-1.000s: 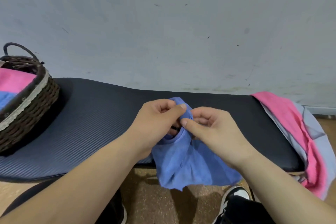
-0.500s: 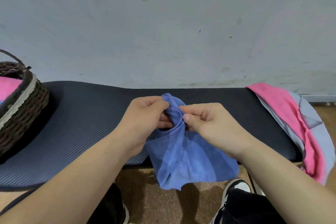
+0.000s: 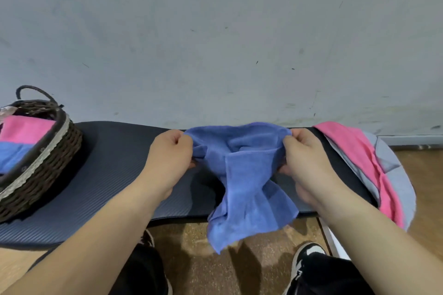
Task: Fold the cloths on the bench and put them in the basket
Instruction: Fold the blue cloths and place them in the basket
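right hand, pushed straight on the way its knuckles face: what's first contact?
Probably the wall. The right hand, gripping the blue cloth, points forward over the bench; nothing else shows ahead, though depth is unclear.

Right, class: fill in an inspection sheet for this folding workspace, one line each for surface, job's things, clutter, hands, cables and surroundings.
Surface: dark ribbed bench, bare in the middle.
Job's things: blue cloth held up, unfolded; wicker basket at left holds pink and blue cloths; pink cloth and grey cloth drape over the right end.
Clutter: nothing seen.
Hands: left hand and right hand each pinch a top corner.
Cables: nothing seen.
Surroundings: scuffed grey wall, brown floor.
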`<state>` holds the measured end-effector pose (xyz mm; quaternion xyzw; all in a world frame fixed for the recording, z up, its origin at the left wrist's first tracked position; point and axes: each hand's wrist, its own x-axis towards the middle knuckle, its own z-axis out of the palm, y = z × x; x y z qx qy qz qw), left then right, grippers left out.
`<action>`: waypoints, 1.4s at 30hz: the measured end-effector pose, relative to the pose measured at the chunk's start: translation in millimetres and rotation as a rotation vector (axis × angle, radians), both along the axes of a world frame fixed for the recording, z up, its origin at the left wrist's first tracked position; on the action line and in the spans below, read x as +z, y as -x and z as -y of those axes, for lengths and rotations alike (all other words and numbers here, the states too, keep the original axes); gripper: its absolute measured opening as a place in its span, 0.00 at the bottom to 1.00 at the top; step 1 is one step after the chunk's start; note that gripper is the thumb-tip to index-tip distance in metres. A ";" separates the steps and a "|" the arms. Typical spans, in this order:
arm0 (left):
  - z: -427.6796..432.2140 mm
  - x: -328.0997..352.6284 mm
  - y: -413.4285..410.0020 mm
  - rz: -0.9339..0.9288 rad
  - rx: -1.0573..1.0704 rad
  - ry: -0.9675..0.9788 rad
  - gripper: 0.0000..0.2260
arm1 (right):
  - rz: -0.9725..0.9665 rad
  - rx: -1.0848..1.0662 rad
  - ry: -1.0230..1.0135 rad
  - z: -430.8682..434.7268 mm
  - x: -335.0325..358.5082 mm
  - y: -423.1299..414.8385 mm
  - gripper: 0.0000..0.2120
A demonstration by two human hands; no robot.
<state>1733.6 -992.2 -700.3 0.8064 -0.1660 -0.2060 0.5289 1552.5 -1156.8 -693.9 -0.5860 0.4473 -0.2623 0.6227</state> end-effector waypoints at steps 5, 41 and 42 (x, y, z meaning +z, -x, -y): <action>-20.4 28.0 -12.5 0.384 -0.092 -0.238 0.07 | 0.046 -0.193 0.142 4.9 21.4 18.4 0.05; -40.0 -62.2 -208.9 0.770 -0.503 -0.996 0.13 | -0.930 0.443 0.778 114.1 -76.9 -96.5 0.15; -34.3 -71.0 -214.6 0.786 -0.489 -0.995 0.14 | -0.934 0.434 0.771 119.3 -84.4 -99.7 0.15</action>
